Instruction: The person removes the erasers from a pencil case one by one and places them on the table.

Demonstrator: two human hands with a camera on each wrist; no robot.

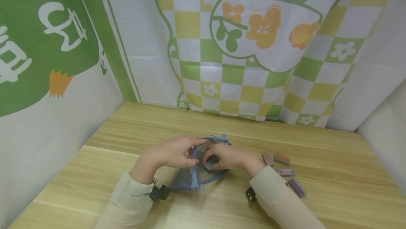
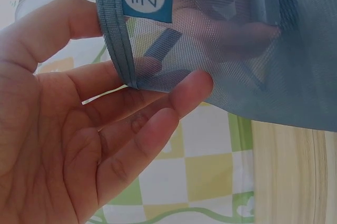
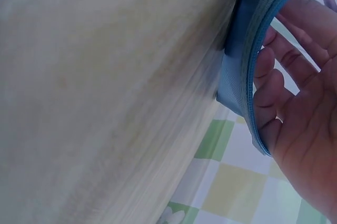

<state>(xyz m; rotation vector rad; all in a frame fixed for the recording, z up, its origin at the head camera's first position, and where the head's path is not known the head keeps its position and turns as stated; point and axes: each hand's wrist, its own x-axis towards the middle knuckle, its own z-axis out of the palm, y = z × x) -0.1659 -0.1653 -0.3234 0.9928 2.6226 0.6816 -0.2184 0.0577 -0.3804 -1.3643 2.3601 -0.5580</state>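
A blue mesh zipper pouch (image 1: 182,179) lies on the table with its mouth open. My left hand (image 1: 172,153) grips the edge of the mouth, and in the left wrist view its fingers curl round the pouch's taped edge (image 2: 117,39) beside a blue label. Reaching into the mouth, my right hand (image 1: 229,156) pinches a small grey block (image 1: 209,165). Through the mesh in the left wrist view, that grey block (image 2: 265,5) shows between the right fingertips. A dark bar (image 2: 163,44) also shows through the mesh there.
Right of the pouch lie several small blocks: a pinkish one (image 1: 268,159), an orange-and-green one (image 1: 282,159), a pale mauve one (image 1: 285,172) and a purple one (image 1: 296,187). A patterned cloth (image 1: 234,74) hangs behind the wooden table (image 1: 127,130).
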